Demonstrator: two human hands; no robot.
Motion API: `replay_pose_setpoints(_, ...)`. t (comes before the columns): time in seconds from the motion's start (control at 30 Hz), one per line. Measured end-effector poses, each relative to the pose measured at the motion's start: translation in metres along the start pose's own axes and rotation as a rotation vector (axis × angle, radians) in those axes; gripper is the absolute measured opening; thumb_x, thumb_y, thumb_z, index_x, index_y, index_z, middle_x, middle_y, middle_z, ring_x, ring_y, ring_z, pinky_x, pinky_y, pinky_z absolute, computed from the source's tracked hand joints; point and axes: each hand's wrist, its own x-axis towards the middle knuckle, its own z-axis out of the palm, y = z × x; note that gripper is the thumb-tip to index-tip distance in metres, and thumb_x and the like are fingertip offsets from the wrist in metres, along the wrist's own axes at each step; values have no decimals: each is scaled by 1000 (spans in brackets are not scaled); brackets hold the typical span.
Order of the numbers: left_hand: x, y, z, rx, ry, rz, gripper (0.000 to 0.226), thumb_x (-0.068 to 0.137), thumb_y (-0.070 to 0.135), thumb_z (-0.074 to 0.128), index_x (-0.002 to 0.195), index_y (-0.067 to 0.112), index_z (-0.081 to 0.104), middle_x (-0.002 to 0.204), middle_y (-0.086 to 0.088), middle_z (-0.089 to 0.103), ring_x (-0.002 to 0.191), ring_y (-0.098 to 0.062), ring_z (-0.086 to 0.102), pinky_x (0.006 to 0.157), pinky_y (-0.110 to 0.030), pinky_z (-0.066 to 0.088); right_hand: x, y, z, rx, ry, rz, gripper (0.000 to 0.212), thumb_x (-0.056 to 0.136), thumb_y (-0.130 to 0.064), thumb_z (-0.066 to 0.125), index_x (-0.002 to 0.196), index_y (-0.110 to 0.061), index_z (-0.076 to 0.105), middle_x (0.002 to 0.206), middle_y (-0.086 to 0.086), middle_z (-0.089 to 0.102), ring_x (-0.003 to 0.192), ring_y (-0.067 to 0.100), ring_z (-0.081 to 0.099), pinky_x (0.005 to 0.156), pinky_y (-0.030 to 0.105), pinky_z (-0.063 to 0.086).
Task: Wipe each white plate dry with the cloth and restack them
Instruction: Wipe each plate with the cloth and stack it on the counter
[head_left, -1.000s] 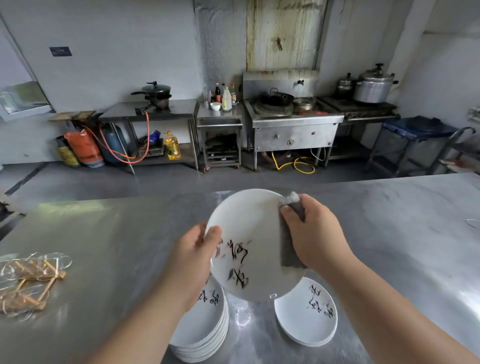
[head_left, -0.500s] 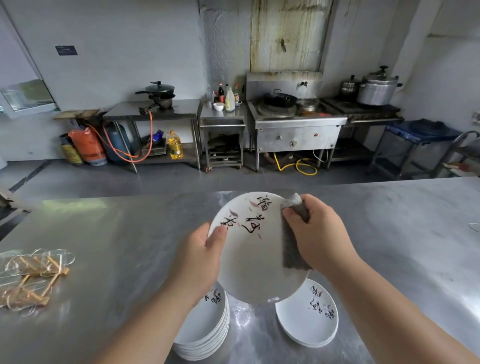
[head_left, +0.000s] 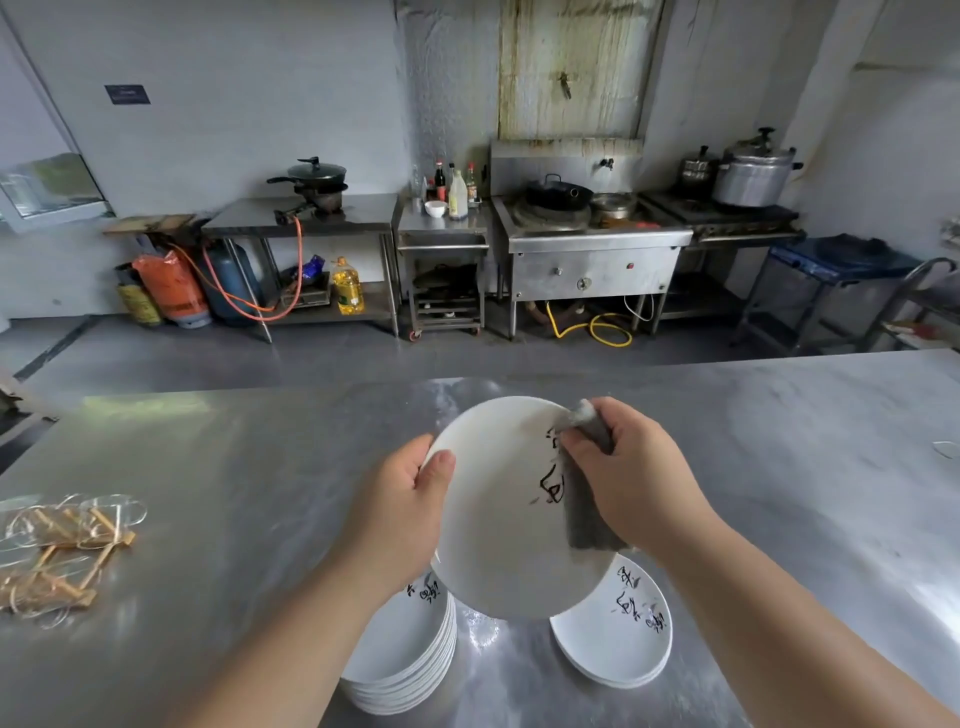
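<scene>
Fingers (head_left: 584, 446) of the right hand (head_left: 636, 480) are curled tight round a dark grey cloth (head_left: 587, 519). They press it against the face of a white plate (head_left: 493, 530) near its right edge, where it covers part of some black brush lettering. On the other side, the left hand (head_left: 400, 514) pinches the plate's left rim. Its thumb (head_left: 440, 467) lies over the front, and the other fingers go round behind, so I cannot see them. The plate is held up off the bench (head_left: 234, 467), tilted with its face towards the person, and it hangs over the gap between two lots of plates. A tall stack (head_left: 405, 660) stands under the left wrist near the front edge. A low pile (head_left: 618, 639) (two or three plates, from where I stand) lies just beside the right forearm, with the same black lettering on its top plate. The steel glistens in a patch between them. Far off to the left on the bench sits a bundle (head_left: 62, 551) of clear wrapping and pale wooden sticks; I cannot make out what it is. Across the floor, against the back wall, a steel stove (head_left: 587, 260) carries a dark wok (head_left: 558, 192), with a big lidded metal pot (head_left: 753, 176) to its right. To the left, gas cylinders (head_left: 228, 280) with an orange hose stand by a side table, near a yellow oil bottle (head_left: 347, 287).
</scene>
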Motion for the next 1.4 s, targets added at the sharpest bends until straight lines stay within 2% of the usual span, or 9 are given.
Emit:
replay_pose_setpoints(0.17, 2, 15, 11, 135, -99, 97, 30, 99, 46, 47, 92, 21, 62, 73, -2, 66, 67, -27, 61, 66, -48, 53, -10, -21, 8, -134, -146, -335, 14, 93, -42, 63, 104, -34, 64, 83, -13, 70, 77, 11, 62, 68, 32, 53)
replay_pose_setpoints(0.47, 1, -9, 23, -282, 196, -400, 24, 103, 25, 46, 118, 13, 61, 108, -10, 72, 98, -34, 68, 86, -45, 52, -35, -18, 12, 530, -157, 290, 16, 103, -33, 49, 102, -37, 65, 67, -1, 68, 44, 25, 62, 42, 32, 46)
replay_pose_setpoints(0.7, -30, -10, 5, 201, -184, 436, 77, 90, 84, 48, 155, 43, 46, 176, 10, 12, 163, -15, 9, 127, -31, 20, -12, -4, 2, 672, -113, 611, 27, 97, -8, 55, 88, -19, 78, 85, 15, 74, 69, 34, 69, 72, 64, 57)
replay_pose_setpoints(0.8, -22, -7, -4, 523, -228, 722, 60, 92, 68, 61, 134, 27, 73, 165, -1, 45, 158, -30, 31, 129, -49, 26, -5, -2, -3, 710, -210, 710, 19, 100, -7, 58, 99, -4, 77, 96, 25, 77, 77, 40, 73, 84, 69, 56)
replay_pose_setpoints(0.9, -17, 5, -3, 616, -164, 838, 42, 88, 22, 54, 120, 23, 82, 134, 3, 73, 126, -26, 69, 106, -60, 52, -4, -8, -9, 776, -214, 749, 21, 101, -16, 58, 95, 2, 66, 75, 24, 71, 53, 36, 66, 48, 48, 57)
replay_pose_setpoints(1.03, -24, 10, 4, 244, -121, 499, 28, 96, 44, 61, 104, 33, 85, 97, 25, 78, 89, 2, 74, 83, -21, 58, -15, -16, -4, 912, -79, 510, 38, 106, -37, 47, 91, -10, 70, 81, 34, 64, 64, 30, 63, 67, 44, 51)
replay_pose_setpoints(1.13, -31, 15, 13, -169, -32, 126, 59, 85, 75, 68, 86, 16, 77, 55, 20, 56, 51, 6, 48, 54, -11, 39, -41, -24, 11, 591, 6, -38, 50, 108, -56, 29, 145, -37, 58, 122, 21, 70, 113, 5, 64, 102, 26, 48)
replay_pose_setpoints(1.23, -29, 29, 23, -538, -98, 76, 31, 97, 48, 66, 106, 25, 84, 96, 0, 82, 92, -8, 77, 80, -18, 57, -59, -23, 36, 39, -43, -595, 72, 109, -53, 19, 162, -4, 23, 172, 19, 14, 161, 35, 6, 130, 50, 10)
replay_pose_setpoints(1.4, -20, 43, 17, -1037, -240, -74, 47, 104, 34, 53, 143, 8, 64, 147, -21, 61, 139, -34, 58, 105, -43, 55, -43, -14, 26, -375, -29, -806, 84, 102, -64, 12, 159, -5, 33, 170, 19, 21, 159, 40, 13, 125, 60, 23)
